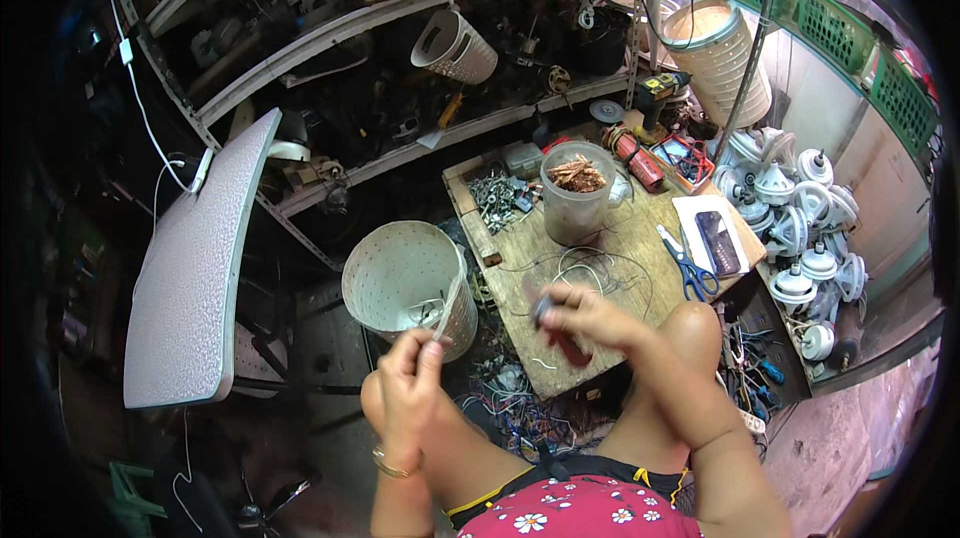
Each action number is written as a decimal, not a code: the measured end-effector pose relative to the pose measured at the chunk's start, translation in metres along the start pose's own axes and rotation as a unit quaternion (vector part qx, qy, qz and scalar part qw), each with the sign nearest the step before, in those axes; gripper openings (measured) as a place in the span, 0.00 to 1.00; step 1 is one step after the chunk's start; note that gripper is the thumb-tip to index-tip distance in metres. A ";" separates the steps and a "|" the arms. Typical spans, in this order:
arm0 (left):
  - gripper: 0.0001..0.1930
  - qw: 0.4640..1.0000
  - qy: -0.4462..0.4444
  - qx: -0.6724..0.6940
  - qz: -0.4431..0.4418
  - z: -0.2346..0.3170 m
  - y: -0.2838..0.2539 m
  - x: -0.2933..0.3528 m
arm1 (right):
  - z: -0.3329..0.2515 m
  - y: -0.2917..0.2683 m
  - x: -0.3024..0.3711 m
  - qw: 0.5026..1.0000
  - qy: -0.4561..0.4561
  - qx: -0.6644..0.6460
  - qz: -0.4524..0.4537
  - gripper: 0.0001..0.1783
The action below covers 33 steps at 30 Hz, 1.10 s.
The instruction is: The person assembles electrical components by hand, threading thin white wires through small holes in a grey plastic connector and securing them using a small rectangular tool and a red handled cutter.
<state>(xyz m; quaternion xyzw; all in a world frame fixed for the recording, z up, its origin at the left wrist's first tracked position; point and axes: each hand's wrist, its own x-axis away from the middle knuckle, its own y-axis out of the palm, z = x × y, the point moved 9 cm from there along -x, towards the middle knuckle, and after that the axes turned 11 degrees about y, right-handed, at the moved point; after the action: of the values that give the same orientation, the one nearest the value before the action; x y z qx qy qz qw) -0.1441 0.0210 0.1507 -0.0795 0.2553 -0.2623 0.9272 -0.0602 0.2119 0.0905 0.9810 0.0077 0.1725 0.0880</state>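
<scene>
My left hand (pixel 410 366) is closed in a pinch on a thin pale cable (pixel 455 300), which rises from the fingertips across the rim of a white perforated basket (pixel 362 268). Some short pale pieces (pixel 425 313) lie at the basket's bottom. Over the near part of a wooden board (pixel 515 343), my right hand (pixel 590 318) is closed round red-handled pliers (pixel 570 350), smeared by motion; their jaws cannot be made out. Beyond it stands a clear tub (pixel 575 213) of copper wire (pixel 577 175). Loose thin wires (pixel 600 273) curl on the board between tub and hand.
On the board's right lie blue-handled scissors (pixel 690 273) and a phone (pixel 716 238). Screws and metal bits (pixel 497 200) fill its far left corner. White plastic motor parts (pixel 800 208) pile up at the right. Tangled wires (pixel 515 393) cover the floor between my legs.
</scene>
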 end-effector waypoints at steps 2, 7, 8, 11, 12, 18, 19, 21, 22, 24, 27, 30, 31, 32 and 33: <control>0.07 0.997 -0.006 0.072 0.004 0.000 0.023 0.016 | 0.014 0.046 -0.001 0.988 -0.059 -0.125 -0.064 0.12; 0.06 0.990 -0.019 0.138 -0.012 -0.018 0.060 0.049 | 0.023 0.067 0.013 0.974 -0.038 -0.214 -0.070 0.18; 0.06 0.992 -0.013 0.126 -0.019 -0.020 0.061 0.053 | 0.020 0.064 0.017 0.977 -0.038 -0.201 -0.054 0.19; 0.05 0.998 0.013 0.027 -0.048 -0.018 0.060 0.058 | 0.026 0.052 0.022 0.985 -0.030 -0.171 -0.010 0.19; 0.05 0.998 0.027 0.000 -0.061 -0.017 0.060 0.059 | 0.029 0.050 0.022 0.988 -0.025 -0.156 0.001 0.18; 0.02 0.996 0.047 -0.057 -0.046 -0.009 0.055 0.060 | 0.032 0.062 0.022 0.995 -0.015 -0.093 -0.015 0.13; 0.02 0.997 0.033 -0.047 -0.050 -0.012 0.056 0.060 | 0.033 0.066 0.020 0.996 -0.016 -0.091 -0.020 0.13; 0.02 0.998 0.004 -0.026 -0.057 -0.020 0.057 0.063 | 0.036 0.070 0.019 0.996 -0.006 -0.085 -0.028 0.12; 0.03 0.998 -0.006 -0.025 -0.061 -0.024 0.057 0.064 | 0.037 0.072 0.018 0.996 0.002 -0.082 -0.030 0.12; 0.04 0.999 -0.014 -0.018 -0.032 -0.021 0.056 0.064 | 0.037 0.069 0.016 0.998 0.000 -0.059 -0.020 0.10; 0.05 0.999 -0.031 -0.007 -0.033 -0.030 0.053 0.070 | 0.029 0.053 0.014 0.998 0.012 -0.054 0.020 0.09; 0.05 0.996 -0.076 0.017 -0.037 -0.046 0.051 0.079 | 0.028 0.043 0.010 0.996 -0.022 -0.077 0.030 0.09; 0.05 0.996 -0.077 0.020 -0.029 -0.047 0.051 0.079 | 0.032 0.047 0.007 0.998 -0.014 -0.063 0.016 0.09; 0.05 0.996 -0.078 0.024 -0.020 -0.047 0.052 0.079 | 0.038 0.052 0.004 0.999 -0.006 -0.048 0.003 0.09; 0.04 0.996 -0.073 0.047 -0.008 -0.045 0.054 0.077 | 0.043 0.058 0.002 0.999 0.002 -0.033 -0.010 0.08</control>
<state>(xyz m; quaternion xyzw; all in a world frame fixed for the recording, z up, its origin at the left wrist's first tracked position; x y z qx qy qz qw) -0.0864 0.0253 0.0638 -0.0566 0.1733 -0.2747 0.9441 -0.0444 0.1473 0.0614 0.9771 0.0123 0.1737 0.1225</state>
